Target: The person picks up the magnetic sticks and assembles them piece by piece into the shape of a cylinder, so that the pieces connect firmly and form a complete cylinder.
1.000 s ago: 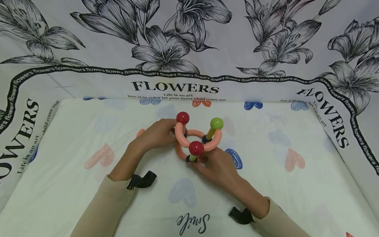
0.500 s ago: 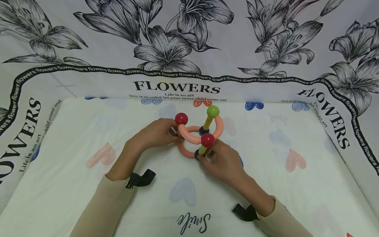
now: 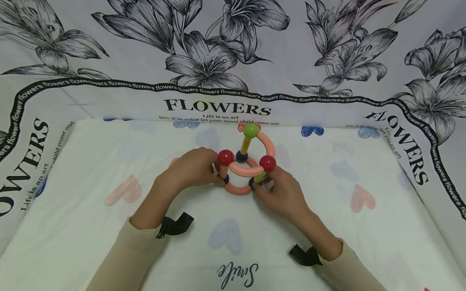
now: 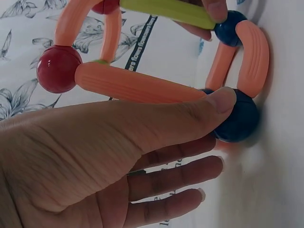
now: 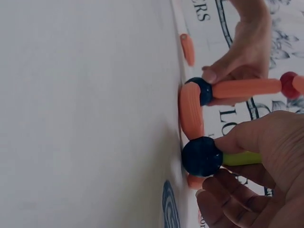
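Observation:
Between the hands, a ball-and-stick toy frame stands on the white sheet. Its base is a ring of curved orange sticks (image 3: pixel 238 189) joined by dark blue balls (image 3: pixel 242 156). Three uprights carry two red balls (image 3: pixel 267 163) and a green ball (image 3: pixel 251 130), linked by curved orange sticks on top. My left hand (image 3: pixel 189 169) pinches the left blue ball (image 4: pixel 240 116) under the orange upright (image 4: pixel 137 84); its other fingers extend loosely. On the right, my right hand (image 3: pixel 285 194) pinches the blue ball (image 5: pixel 202 156) at the foot of the yellow-green stick (image 5: pixel 242 158).
A loose orange piece (image 5: pixel 187 49) lies on the sheet beyond my left hand, mostly hidden in the head view. The heart-printed sheet (image 3: pixel 316 242) covers the surface. A cloth with flower drawings (image 3: pixel 138 97) rises behind. Black wrist mounts (image 3: pixel 176 224) sit at both cuffs.
The toy frame has turned counterclockwise seen from above: the front red ball went right and back, the green ball back and left, the left red ball forward. My right hand moved right with it.

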The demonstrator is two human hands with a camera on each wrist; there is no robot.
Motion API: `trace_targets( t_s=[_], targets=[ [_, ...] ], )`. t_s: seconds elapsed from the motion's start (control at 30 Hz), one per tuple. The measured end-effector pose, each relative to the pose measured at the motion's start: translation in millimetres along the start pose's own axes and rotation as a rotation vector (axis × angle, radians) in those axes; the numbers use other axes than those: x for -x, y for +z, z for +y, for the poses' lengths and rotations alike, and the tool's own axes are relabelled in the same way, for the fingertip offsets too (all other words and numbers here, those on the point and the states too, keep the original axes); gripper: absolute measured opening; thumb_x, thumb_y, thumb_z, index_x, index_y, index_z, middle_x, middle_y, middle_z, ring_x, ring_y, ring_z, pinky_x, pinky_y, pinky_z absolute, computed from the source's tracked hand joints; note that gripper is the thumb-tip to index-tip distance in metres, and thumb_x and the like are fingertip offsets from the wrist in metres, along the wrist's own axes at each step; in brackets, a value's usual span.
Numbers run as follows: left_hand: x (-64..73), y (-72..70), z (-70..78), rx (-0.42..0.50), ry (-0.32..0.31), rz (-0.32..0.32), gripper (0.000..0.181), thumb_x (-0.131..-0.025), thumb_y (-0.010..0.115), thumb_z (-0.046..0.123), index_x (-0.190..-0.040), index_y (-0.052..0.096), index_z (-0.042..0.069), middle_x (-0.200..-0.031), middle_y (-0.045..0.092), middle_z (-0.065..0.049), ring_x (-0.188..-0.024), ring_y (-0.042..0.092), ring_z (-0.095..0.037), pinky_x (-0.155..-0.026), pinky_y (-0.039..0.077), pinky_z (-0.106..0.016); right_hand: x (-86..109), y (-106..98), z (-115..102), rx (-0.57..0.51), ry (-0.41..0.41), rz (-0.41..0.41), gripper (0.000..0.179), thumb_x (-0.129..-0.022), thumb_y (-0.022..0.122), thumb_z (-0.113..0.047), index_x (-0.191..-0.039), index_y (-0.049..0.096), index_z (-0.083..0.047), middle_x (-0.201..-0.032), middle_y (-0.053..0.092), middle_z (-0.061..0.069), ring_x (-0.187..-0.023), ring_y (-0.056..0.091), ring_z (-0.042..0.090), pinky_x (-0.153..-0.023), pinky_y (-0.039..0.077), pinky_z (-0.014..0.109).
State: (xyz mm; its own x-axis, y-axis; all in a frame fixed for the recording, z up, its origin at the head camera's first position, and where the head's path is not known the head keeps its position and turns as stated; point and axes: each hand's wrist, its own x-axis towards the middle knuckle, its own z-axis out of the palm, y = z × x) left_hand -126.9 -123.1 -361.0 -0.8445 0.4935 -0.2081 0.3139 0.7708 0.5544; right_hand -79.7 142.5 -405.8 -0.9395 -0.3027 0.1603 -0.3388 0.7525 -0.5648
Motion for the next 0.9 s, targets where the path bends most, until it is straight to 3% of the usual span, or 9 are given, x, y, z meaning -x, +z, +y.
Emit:
trace_targets(
  t_s=[0.2,0.43,0.9],
  targets=[
    [0.2,3.2,8.0,-0.021,0.041,0.008,0.020,-0.081,0.094,0.021,-0.079,0.075,0.027,-0.083,0.073,0.009,-0.086,0.065,-0.015,-0.078,0.054,-0.032,-2.8,-5,4,-0.045,0.009,0.011,0.031,-0.088,0.086,-0.016,-0.115,0.071,-0.011,-0.101,0.077,0.006,-0.093,0.075,0.022,-0.074,0.065,0.037],
    [-1.9,8.8,15.2,0.001,0.073,-0.007,0.021,-0.081,0.093,0.019,-0.079,0.074,0.025,-0.084,0.073,0.010,-0.082,0.061,-0.015,-0.078,0.051,-0.031,-2.8,-8,10,-0.079,0.004,0.015,0.030,-0.090,0.083,-0.012,-0.117,0.069,-0.009,-0.109,0.079,0.008,-0.098,0.078,0.023,-0.078,0.066,0.040],
    [-8.6,18.4,11.1,0.010,0.121,0.000,0.024,-0.080,0.095,0.022,-0.078,0.071,0.029,-0.074,0.067,0.011,-0.072,0.057,-0.009,-0.070,0.046,-0.029,-8.4,-9,20,-0.096,0.009,0.008,0.028,-0.095,0.080,-0.017,-0.119,0.072,-0.008,-0.113,0.081,0.011,-0.104,0.079,0.028,-0.082,0.066,0.045]
  ],
)
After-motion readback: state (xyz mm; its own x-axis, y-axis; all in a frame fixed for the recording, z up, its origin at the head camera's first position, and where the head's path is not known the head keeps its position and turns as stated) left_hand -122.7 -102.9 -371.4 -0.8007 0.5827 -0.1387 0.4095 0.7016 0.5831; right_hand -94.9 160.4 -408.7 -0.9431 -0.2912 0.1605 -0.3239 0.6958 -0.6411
